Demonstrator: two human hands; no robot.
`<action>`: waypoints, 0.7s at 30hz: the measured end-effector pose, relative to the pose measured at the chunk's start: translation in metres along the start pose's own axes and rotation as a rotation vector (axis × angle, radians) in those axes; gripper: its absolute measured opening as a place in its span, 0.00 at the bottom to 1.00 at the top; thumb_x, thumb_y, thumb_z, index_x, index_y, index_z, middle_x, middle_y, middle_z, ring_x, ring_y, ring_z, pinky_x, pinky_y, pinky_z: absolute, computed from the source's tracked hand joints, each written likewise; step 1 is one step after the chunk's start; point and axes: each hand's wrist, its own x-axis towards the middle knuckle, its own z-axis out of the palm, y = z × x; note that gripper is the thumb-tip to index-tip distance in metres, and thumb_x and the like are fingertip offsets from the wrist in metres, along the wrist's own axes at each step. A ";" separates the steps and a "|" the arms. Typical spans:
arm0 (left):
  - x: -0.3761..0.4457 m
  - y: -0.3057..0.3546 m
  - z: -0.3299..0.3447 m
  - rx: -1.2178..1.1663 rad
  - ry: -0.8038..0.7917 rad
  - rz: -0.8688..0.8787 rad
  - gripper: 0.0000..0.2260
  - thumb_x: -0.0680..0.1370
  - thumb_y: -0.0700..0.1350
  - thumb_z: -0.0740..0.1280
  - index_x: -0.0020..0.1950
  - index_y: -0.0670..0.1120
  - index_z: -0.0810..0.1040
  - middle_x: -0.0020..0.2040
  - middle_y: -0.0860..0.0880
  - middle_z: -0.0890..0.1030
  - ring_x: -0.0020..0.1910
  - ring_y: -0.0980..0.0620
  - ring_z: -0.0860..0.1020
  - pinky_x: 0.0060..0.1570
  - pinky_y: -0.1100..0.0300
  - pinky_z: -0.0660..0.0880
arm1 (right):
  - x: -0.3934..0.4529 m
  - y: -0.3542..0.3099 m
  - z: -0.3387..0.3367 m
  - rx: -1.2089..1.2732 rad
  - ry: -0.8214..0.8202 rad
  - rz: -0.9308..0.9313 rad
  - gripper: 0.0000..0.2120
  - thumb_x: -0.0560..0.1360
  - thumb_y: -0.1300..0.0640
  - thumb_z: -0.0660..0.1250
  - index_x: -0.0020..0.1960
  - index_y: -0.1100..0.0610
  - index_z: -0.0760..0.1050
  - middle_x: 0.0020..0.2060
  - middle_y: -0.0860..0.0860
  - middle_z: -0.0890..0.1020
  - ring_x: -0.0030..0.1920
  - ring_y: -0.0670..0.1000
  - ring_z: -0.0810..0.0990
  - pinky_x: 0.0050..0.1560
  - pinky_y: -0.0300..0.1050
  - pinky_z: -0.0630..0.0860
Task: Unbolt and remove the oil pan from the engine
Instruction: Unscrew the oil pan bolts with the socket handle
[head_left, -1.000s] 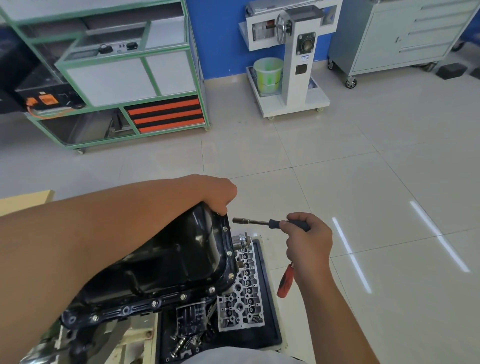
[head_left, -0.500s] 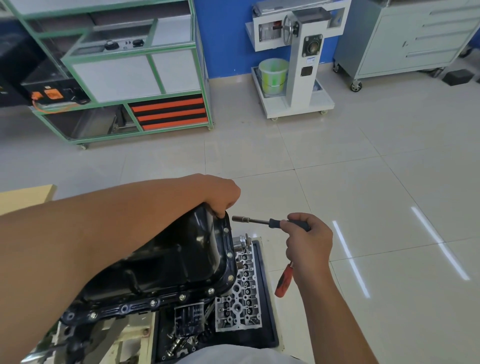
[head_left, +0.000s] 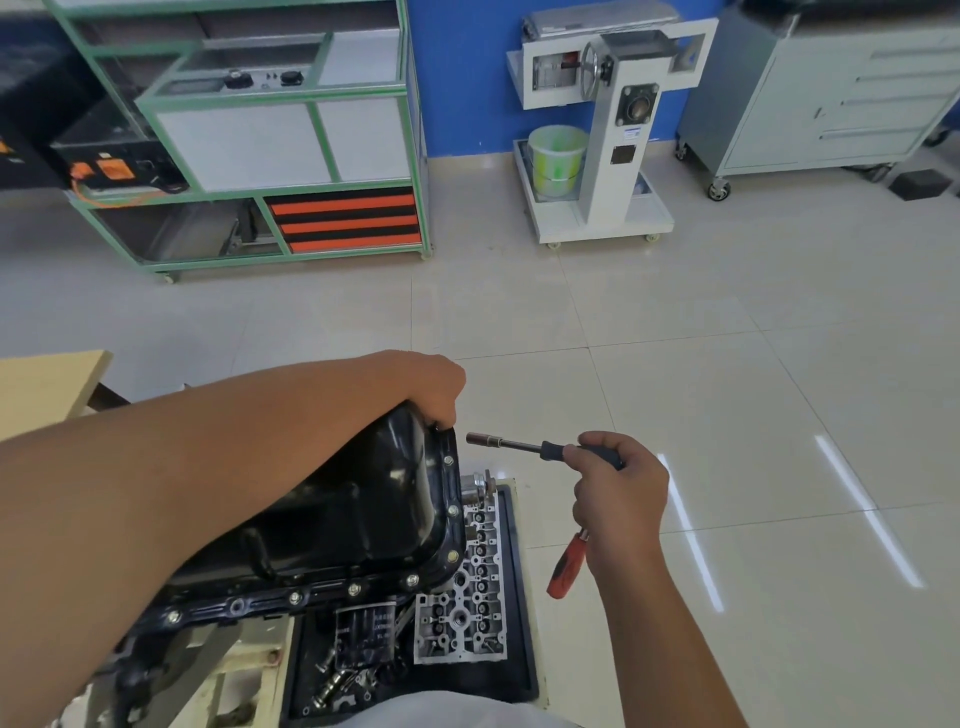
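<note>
Gripping the far rim, my left hand (head_left: 434, 387) steadies the black oil pan (head_left: 358, 514), seated bolted on the engine at seven o'clock. My right hand (head_left: 615, 486) curls round the nut driver (head_left: 519, 446), socket aimed at the ten o'clock corner bolt.

Left hand (head_left: 431, 387) grips oil pan (head_left: 358, 514) far edge; right hand (head_left: 618, 486) holds nut driver (head_left: 519, 446).

Glossy black oil pan (head_left: 353, 509); red-handled tool (head_left: 565, 569); orange-and-black striped drawers (head_left: 345, 221).
</note>
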 end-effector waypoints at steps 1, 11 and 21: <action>0.000 -0.001 0.000 -0.017 0.024 0.007 0.21 0.73 0.40 0.71 0.25 0.46 0.64 0.20 0.53 0.62 0.25 0.52 0.61 0.28 0.61 0.59 | 0.000 0.000 0.001 -0.008 -0.006 -0.012 0.11 0.65 0.58 0.74 0.42 0.42 0.83 0.38 0.50 0.82 0.35 0.53 0.72 0.43 0.49 0.69; -0.001 -0.011 -0.001 -0.092 0.044 0.088 0.03 0.70 0.40 0.78 0.39 0.46 0.86 0.36 0.49 0.85 0.34 0.55 0.78 0.29 0.68 0.69 | -0.005 -0.008 0.022 -0.211 -0.058 -0.237 0.11 0.72 0.63 0.75 0.44 0.47 0.82 0.38 0.43 0.84 0.35 0.39 0.79 0.37 0.31 0.73; -0.010 -0.024 -0.003 -0.431 -0.034 -0.139 0.14 0.70 0.42 0.76 0.31 0.47 0.72 0.25 0.51 0.68 0.21 0.52 0.63 0.21 0.64 0.62 | -0.010 -0.016 0.049 -0.584 -0.165 -0.651 0.07 0.77 0.63 0.72 0.54 0.56 0.82 0.45 0.50 0.84 0.44 0.41 0.80 0.45 0.26 0.71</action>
